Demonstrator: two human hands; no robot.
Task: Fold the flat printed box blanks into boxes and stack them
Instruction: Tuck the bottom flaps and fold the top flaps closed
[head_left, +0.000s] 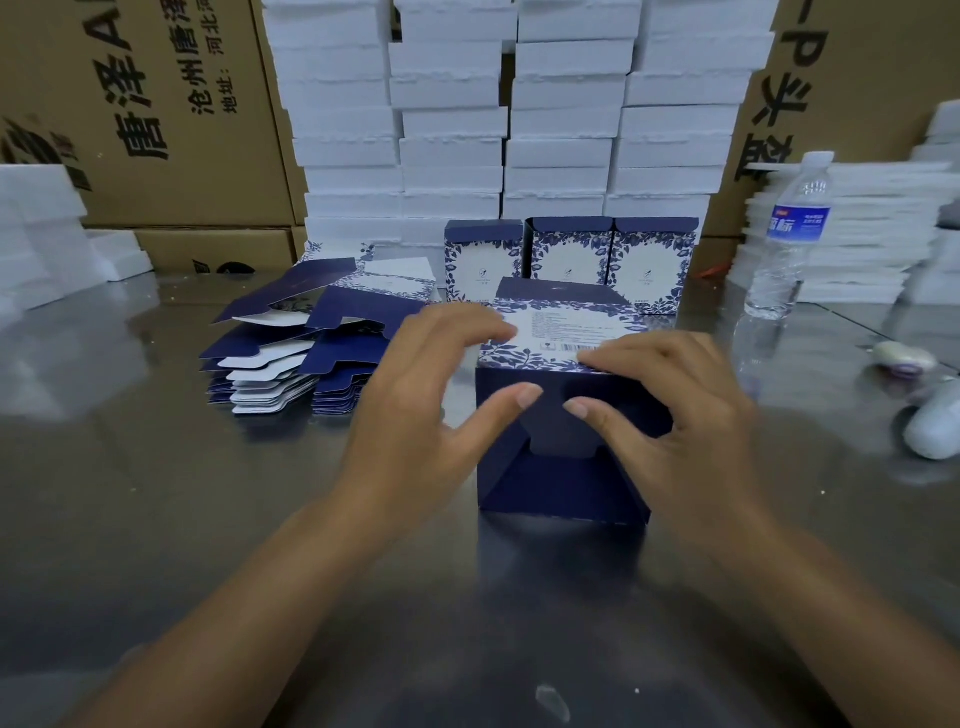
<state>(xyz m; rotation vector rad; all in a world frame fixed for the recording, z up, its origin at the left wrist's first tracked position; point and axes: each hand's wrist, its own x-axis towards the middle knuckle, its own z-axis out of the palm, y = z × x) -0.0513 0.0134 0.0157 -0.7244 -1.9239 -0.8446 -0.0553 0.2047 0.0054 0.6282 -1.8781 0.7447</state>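
Fingers (470, 322) of the left hand (415, 384) spread over the half-folded box (561, 483); the right hand (675, 395) curls its fingers over the top edge, thumb on the front. The box stands mid-table (156, 493), flat blanks (291, 353) to its left, finished boxes (566, 254) behind.

Blank pile (291, 353) left of box (561, 467); folded boxes (571, 254) behind; bottle (789, 244) right.

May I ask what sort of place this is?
Probably a packing or warehouse workstation: large printed cardboard cartons and tall stacks of white foam trays line the back, and a pile of flat box blanks lies on the metal table.
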